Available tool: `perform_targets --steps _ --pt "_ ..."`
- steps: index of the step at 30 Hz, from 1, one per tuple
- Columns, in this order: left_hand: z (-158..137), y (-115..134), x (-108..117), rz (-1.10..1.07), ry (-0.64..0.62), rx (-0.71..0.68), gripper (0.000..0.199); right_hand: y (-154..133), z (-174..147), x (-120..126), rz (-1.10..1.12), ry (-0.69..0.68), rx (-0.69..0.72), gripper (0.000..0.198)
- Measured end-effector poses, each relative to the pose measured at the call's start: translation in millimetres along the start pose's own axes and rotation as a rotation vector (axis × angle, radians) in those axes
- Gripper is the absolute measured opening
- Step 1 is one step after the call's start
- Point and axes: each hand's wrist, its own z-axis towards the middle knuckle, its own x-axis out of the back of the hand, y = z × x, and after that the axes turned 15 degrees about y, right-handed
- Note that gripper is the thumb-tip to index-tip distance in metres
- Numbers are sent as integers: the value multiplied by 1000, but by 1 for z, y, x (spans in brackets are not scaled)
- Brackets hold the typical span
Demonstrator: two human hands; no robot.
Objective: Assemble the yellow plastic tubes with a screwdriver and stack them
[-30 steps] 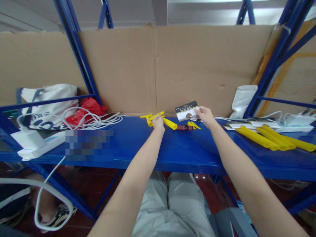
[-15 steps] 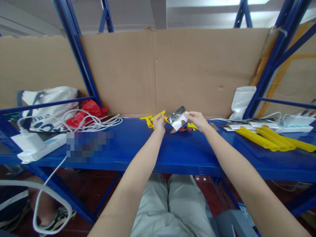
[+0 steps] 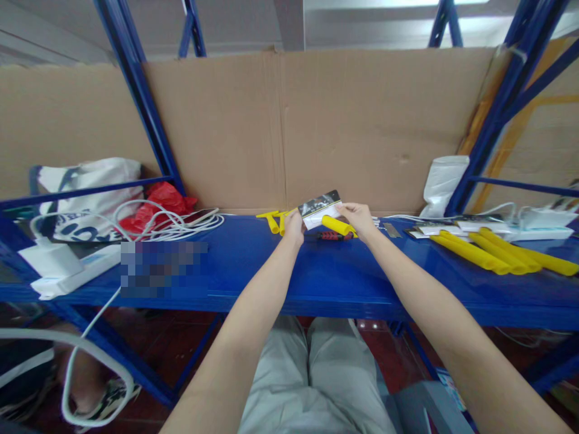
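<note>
A black and white printed card (image 3: 319,209) is held up slightly tilted over the blue shelf. My left hand (image 3: 294,225) is closed on its left edge, and my right hand (image 3: 357,219) pinches its right end. By the card's lower right edge, close to my right fingers, is a yellow tube-shaped piece (image 3: 335,225); whether it is attached to the card I cannot tell. Under that piece lies a red and black tool handle (image 3: 329,235). Left of my left hand, a yellow T-shaped piece (image 3: 272,224) rests on the shelf, with another yellow piece partly hidden by the hand.
Several long yellow tubes (image 3: 506,253) lie on packs at the right, near a white pouch (image 3: 446,187). Coiled white cables (image 3: 194,223), a red bag (image 3: 163,208) and a power strip (image 3: 90,271) occupy the left. Cardboard (image 3: 344,126) stands behind the shelf.
The card has turned to lie more level, and its left edge is now in my left hand. The yellow piece that hand held earlier no longer shows in its fingers.
</note>
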Motion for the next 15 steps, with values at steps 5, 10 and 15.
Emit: perform_targets --steps 5,10,15 --pt "-10 5 -3 -22 -312 106 46 1 5 3 32 64 4 27" --pt "-14 1 -5 31 -445 56 46 4 4 3 49 114 3 21" --pt "-7 -9 -2 162 -381 -125 37 9 4 1 46 182 -9 17"
